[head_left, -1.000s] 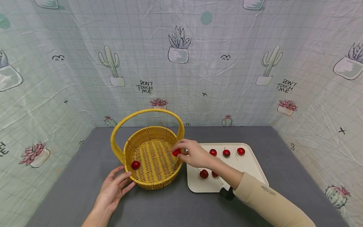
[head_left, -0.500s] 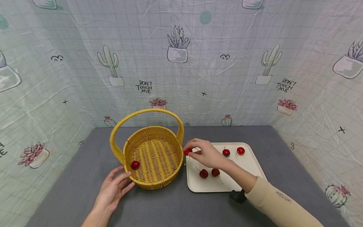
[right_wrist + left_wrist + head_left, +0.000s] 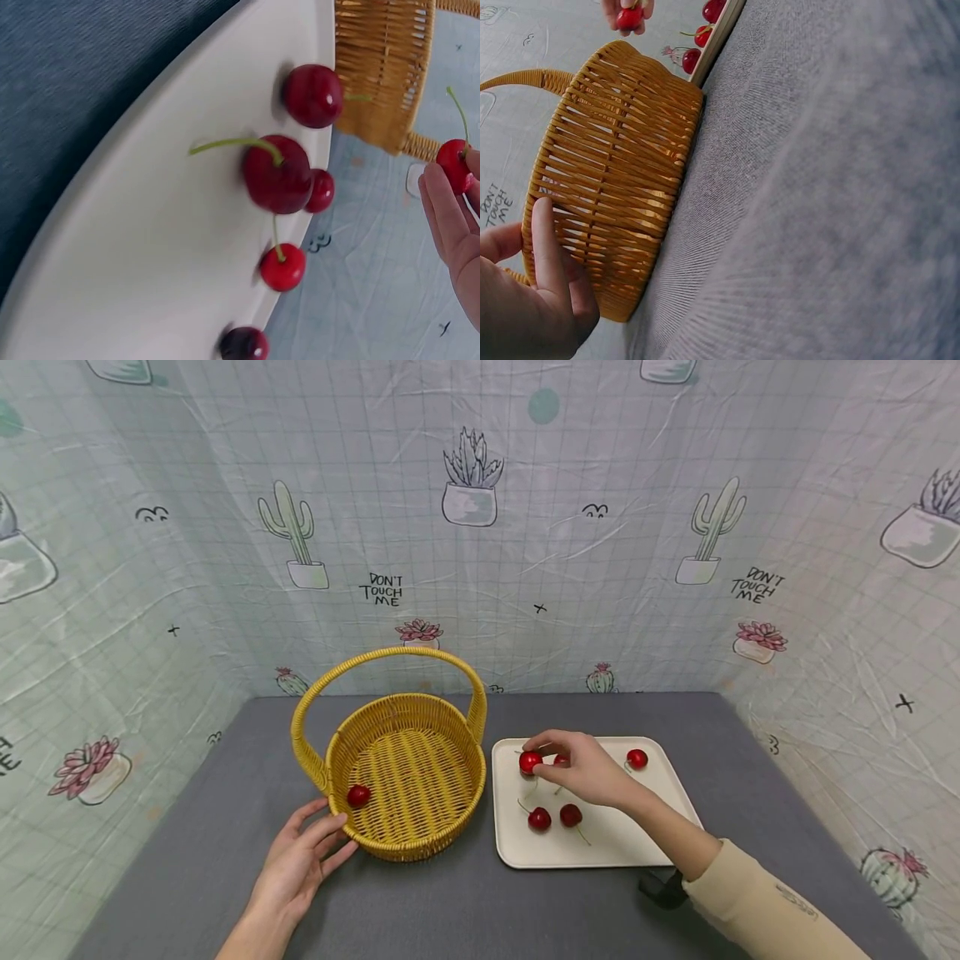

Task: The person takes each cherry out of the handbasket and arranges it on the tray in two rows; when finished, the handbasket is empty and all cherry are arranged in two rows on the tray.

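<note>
My right hand (image 3: 592,770) pinches a red cherry (image 3: 530,764) between thumb and fingertips, over the left part of a cream tray (image 3: 622,847). In the right wrist view that cherry (image 3: 454,165) shows its green stem. Several other cherries sit on the tray, among them a dark red cherry (image 3: 538,819) with a stem; my right hand hides part of this group. My left hand (image 3: 292,864) grips the near-left rim of a round yellow wicker basket (image 3: 408,850). One finger (image 3: 546,244) lies along its outer wall. Inside the basket, near its left wall, is one cherry (image 3: 358,796).
The basket's tall arched handle (image 3: 390,652) rises over it. Basket and tray stand side by side on a grey cloth-covered table (image 3: 420,910), a narrow gap between them. A patterned curtain (image 3: 540,552) encloses the back and both sides.
My right hand has moved right with the cherry, from the basket's right rim to over the tray. My left hand and the basket have stayed in place.
</note>
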A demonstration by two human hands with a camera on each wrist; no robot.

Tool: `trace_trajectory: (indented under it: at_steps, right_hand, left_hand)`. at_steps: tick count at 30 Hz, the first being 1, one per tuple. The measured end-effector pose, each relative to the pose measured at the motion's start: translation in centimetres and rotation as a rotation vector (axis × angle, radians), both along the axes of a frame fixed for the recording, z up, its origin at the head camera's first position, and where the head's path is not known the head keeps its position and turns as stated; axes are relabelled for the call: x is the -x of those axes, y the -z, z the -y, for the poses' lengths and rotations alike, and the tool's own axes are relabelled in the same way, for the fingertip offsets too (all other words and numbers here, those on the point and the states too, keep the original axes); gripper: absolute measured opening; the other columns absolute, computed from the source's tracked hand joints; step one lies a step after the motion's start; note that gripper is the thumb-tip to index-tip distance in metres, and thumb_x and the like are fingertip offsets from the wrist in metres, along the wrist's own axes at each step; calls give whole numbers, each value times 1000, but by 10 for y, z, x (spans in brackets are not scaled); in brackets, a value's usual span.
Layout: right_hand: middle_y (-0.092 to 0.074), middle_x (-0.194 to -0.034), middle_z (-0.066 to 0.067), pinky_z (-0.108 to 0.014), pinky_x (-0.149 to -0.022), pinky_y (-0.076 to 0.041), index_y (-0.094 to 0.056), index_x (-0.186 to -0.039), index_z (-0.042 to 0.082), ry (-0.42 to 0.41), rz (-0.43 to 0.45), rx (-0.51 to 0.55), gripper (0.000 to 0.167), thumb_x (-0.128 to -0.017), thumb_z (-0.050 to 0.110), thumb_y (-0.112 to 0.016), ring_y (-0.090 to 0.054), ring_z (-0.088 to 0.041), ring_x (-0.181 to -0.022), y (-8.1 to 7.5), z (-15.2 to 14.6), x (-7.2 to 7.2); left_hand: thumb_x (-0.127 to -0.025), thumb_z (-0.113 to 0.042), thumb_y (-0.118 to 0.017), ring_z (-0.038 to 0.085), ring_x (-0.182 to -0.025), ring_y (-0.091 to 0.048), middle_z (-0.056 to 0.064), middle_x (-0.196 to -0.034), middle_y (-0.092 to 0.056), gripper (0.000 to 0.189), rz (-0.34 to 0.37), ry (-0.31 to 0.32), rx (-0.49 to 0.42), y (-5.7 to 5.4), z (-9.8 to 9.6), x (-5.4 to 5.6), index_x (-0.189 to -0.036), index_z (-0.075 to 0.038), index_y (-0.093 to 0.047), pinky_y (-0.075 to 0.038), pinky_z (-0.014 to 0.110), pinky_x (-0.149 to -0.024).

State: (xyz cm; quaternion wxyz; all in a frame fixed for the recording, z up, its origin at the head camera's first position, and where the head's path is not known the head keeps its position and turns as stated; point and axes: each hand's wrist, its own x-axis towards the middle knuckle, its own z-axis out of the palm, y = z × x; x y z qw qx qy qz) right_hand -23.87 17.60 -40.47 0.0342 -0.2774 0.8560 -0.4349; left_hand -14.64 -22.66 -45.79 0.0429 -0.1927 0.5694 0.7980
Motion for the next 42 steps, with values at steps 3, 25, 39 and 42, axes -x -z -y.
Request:
trace_trajectory:
  at_steps: [3,25,39,42]
  right_hand:
    - [-71,-114,1,-36,-82,-60,-70,-122,12,15,1,3,25,-97,9,-72,-67,-20,-110,3,-8,0]
    - [-71,-113,-7,-29,-82,-58,-70,-121,2,114,77,23,27,-95,7,-75,-66,-30,-108,20,-70,-9]
    - [-70,-112,-5,-34,-87,-56,-72,-118,3,167,133,-54,28,-93,13,-78,-65,-29,-111,33,-90,-23]
    - [-71,-110,-5,-37,-86,-55,-72,-116,3,168,138,-64,26,-92,12,-78,-66,-29,-109,37,-93,-24]
  left_hand:
    - [-100,-13,-69,13,-101,-67,1,-121,-59,65,1,0,2,0,0,0,-150,-16,-28,-60,37,-92]
    - [-100,-12,-69,13,-100,-67,2,-120,-60,65,-3,0,-2,0,0,-1,-151,-15,-27,-60,37,-92]
    - [-100,-12,-70,11,-96,-68,-1,-117,-62,57,-10,-26,-2,-3,-2,-3,-144,-18,-34,-60,38,-92]
    - [-100,-12,-70,11,-97,-67,-1,-116,-61,56,-9,-29,0,-3,-3,-3,-143,-18,-35,-60,38,-92]
